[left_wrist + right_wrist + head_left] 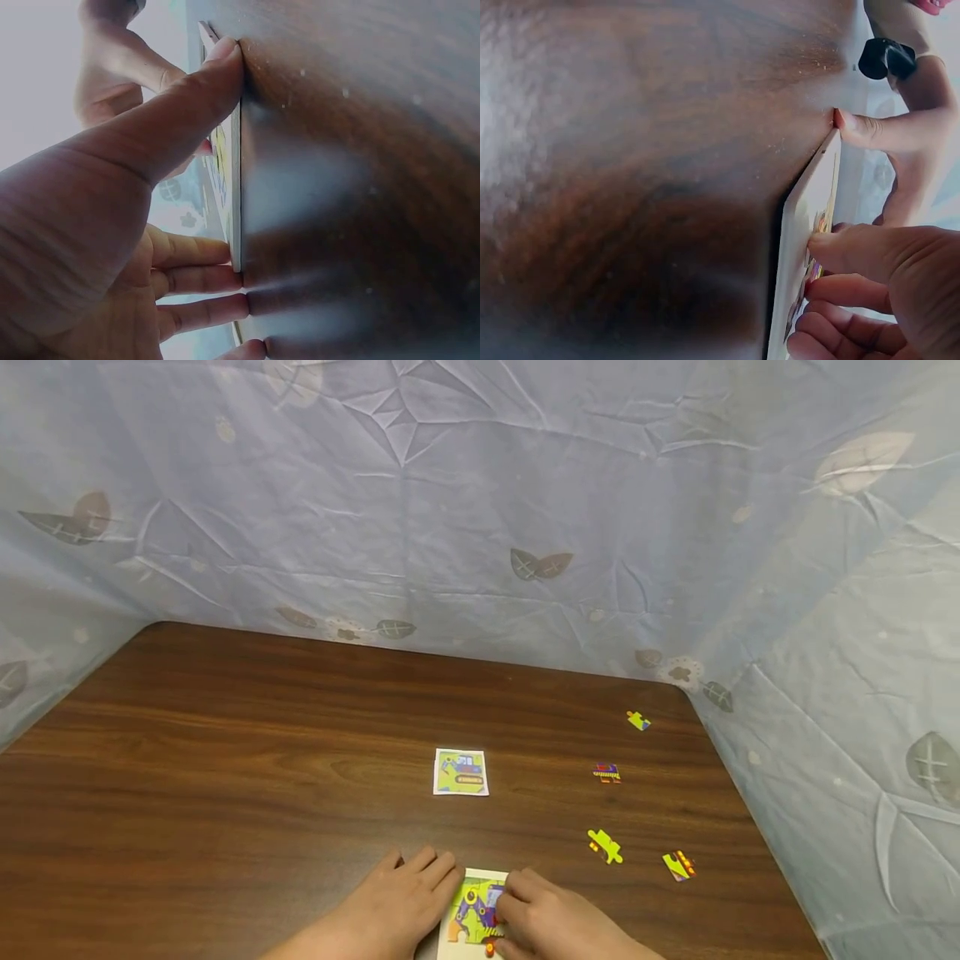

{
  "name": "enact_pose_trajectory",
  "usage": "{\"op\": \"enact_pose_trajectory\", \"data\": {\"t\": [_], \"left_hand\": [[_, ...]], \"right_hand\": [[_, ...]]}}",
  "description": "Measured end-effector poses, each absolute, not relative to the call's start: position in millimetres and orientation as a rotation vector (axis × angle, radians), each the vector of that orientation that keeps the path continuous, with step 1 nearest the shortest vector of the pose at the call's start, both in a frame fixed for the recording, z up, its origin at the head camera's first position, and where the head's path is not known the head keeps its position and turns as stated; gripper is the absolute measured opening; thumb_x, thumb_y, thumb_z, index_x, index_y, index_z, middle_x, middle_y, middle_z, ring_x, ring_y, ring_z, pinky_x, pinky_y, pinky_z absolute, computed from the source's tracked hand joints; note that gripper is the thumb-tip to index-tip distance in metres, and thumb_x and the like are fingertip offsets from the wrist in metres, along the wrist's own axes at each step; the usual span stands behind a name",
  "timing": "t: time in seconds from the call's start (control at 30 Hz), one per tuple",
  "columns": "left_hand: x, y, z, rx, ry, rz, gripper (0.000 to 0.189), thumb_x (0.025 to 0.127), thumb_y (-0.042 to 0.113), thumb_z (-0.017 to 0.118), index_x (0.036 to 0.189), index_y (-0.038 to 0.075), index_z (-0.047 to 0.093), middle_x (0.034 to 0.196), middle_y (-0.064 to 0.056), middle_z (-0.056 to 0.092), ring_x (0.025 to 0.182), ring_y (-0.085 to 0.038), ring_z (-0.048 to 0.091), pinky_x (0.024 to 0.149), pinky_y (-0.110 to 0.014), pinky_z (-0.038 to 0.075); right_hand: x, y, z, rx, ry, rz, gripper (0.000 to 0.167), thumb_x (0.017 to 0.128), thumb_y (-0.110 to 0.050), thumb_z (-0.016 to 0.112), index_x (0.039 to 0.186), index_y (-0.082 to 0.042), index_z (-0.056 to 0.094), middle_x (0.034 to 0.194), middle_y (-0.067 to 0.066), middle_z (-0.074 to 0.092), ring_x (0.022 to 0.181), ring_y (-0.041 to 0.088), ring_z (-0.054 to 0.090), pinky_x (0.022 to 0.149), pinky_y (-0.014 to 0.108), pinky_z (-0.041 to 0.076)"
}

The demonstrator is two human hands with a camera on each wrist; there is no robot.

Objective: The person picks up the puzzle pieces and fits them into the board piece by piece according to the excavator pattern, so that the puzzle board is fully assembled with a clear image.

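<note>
A pale puzzle board (pixel 450 951) lies flat on the brown table (pixel 225 735) at the near edge of view, partly filled with joined puzzle pieces (pixel 471 912) showing a purple digger arm. The left hand (pixel 414 891), thumb and fingers spread apart, touches the board's left side. The right hand (pixel 551 917) curls over its right side (whether it pinches a piece, I cannot tell). Beyond lies a square picture card (pixel 461 772); four loose pieces (pixel 606 846) are scattered to the right. Leaf-printed cloth (pixel 450 510) hangs behind.
</note>
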State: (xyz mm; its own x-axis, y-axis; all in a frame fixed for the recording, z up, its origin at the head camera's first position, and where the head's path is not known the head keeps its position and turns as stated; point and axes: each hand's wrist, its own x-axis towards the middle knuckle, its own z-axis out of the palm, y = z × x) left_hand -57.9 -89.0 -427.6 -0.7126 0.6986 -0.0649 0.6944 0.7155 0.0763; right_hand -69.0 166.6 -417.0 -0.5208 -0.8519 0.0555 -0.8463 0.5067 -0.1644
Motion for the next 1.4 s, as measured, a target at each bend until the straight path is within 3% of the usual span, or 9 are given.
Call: {"op": "enact_pose_trajectory", "data": {"t": [0.1, 0.23, 0.4, 0.77, 0.97, 1.4], "left_hand": [[-57.7, -89.2, -427.8, 1.141, 2.814, 0.077, 0.106, 0.079, 0.093, 0.053, 0.147, 0.012, 0.053, 0.144, 0.002, 0.058, 0.127, -0.017, 0.056, 0.093, -0.051, 0.058], [-57.6, -90.8, -428.0, 1.145, 2.805, 0.098, 0.104, 0.081, 0.092, 0.05, 0.147, 0.012, 0.054, 0.142, 0.002, 0.059, 0.125, -0.017, 0.056, 0.091, -0.052, 0.059], [-57.7, -91.2, -429.2, 1.151, 2.821, 0.092, 0.102, 0.081, 0.092, 0.05, 0.145, 0.012, 0.055, 0.137, 0.004, 0.059, 0.121, -0.015, 0.056, 0.087, -0.049, 0.058], [-58.6, -87.2, -429.2, 1.158, 2.841, 0.043, 0.103, 0.079, 0.093, 0.052, 0.145, 0.013, 0.055, 0.137, 0.004, 0.059, 0.122, -0.014, 0.056, 0.088, -0.048, 0.059], [-59.5, -87.4, -429.6, 1.159, 2.846, 0.034, 0.104, 0.079, 0.092, 0.053, 0.145, 0.012, 0.056, 0.139, 0.002, 0.06, 0.124, -0.017, 0.056, 0.089, -0.052, 0.059], [-60.4, -89.3, -432.4, 1.189, 2.864, 0.038, 0.1, 0.082, 0.092, 0.049, 0.142, 0.013, 0.057, 0.137, 0.003, 0.06, 0.121, -0.016, 0.057, 0.084, -0.048, 0.06]], "right_hand": [[-69.6, 166.5, -420.4, -1.541, 2.688, -0.296, 0.013, 0.096, -0.027, 0.076, 0.091, -0.018, 0.067, 0.093, -0.012, 0.056, 0.084, -0.006, 0.04, 0.067, 0.004, 0.036], [-68.9, 165.1, -423.9, -1.601, 2.685, -0.346, 0.01, 0.094, -0.021, 0.077, 0.1, -0.017, 0.071, 0.098, -0.01, 0.06, 0.088, -0.004, 0.048, 0.071, 0.003, 0.039], [-70.3, 163.0, -422.9, -1.641, 2.626, -0.375, 0.015, 0.093, -0.015, 0.077, 0.108, -0.017, 0.075, 0.097, -0.009, 0.06, 0.088, -0.004, 0.048, 0.073, 0.001, 0.035], [-73.6, 161.6, -417.3, -1.656, 2.561, -0.329, 0.015, 0.091, -0.011, 0.078, 0.104, -0.019, 0.079, 0.089, -0.012, 0.053, 0.084, -0.005, 0.04, 0.068, 0.0, 0.029], [-75.3, 160.3, -417.0, -1.673, 2.562, -0.341, 0.015, 0.088, -0.007, 0.077, 0.093, -0.021, 0.076, 0.084, -0.013, 0.052, 0.082, -0.005, 0.039, 0.067, 0.0, 0.028], [-73.9, 158.4, -425.2, -1.845, 2.658, -0.22, 0.006, 0.088, -0.016, 0.079, 0.091, -0.02, 0.076, 0.085, -0.012, 0.057, 0.078, -0.003, 0.037, 0.066, 0.001, 0.026]]}}
